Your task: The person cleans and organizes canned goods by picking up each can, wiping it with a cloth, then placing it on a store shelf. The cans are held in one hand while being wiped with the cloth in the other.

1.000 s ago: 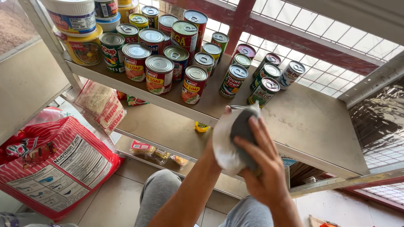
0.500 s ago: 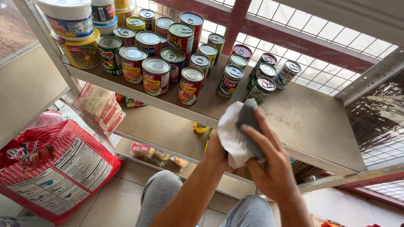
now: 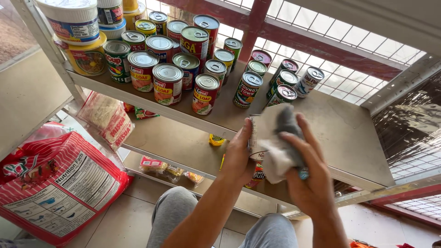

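Can [image 3: 253, 138] in left hand [image 3: 239, 154], right hand [image 3: 308, 179] pressing cloth [image 3: 278, 147].

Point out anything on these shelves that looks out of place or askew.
One can at the right end of the group of cans leans tilted rather than standing upright. The cloth pressed on the held can is dirty grey in places. Nothing looks spilled.

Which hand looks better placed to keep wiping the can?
Right, probably. The right hand presses the white cloth over the can, while the left hand grips the can's side, steadying it above the shelf.
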